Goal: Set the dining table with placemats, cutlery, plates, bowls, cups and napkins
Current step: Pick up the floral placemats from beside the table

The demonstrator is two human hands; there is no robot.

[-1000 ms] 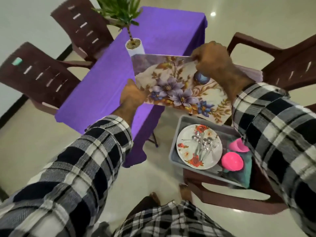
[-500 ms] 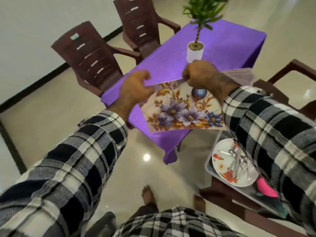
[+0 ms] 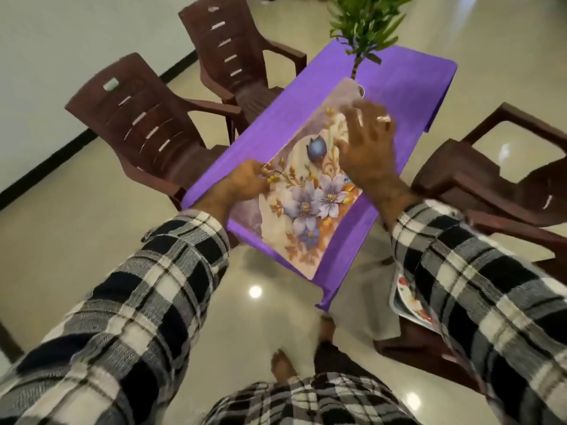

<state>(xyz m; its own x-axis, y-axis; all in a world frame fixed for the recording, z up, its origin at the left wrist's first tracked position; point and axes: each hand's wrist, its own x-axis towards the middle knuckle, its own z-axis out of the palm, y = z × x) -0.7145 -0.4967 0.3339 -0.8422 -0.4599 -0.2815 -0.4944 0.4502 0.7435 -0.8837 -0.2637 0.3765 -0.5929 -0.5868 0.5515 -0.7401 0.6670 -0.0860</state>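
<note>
— Right hand (image 3: 368,154) first: what's it doing?

— Fingers spread and fairly straight, lying over the far half of the floral placemat (image 3: 310,194). I read that as pressing or smoothing, though the hand is blurred, so I can't say how firmly it touches.

— And my left hand (image 3: 245,179)?

— It's at the mat's left edge, fingers curled onto the rim, and I judge it's pinching that edge to steady it.

— Where's the mat sitting?

— On the near end of the purple-clothed table (image 3: 408,84), lying lengthwise and slightly askew to the table's sides. Its far corner covers most of the white pot of the plant (image 3: 365,23).

— So how far along am I?

— Early, I'd judge. One placemat is being laid; no other is visible on the cloth. No cutlery, plates, bowls, cups or napkins are on the table yet.

— Where are they?

— I see only a tray (image 3: 395,299) with a flowered plate (image 3: 411,296) at the right, on a chair (image 3: 408,342), mostly hidden by my sleeve. Three other chairs stand around the table.
</note>
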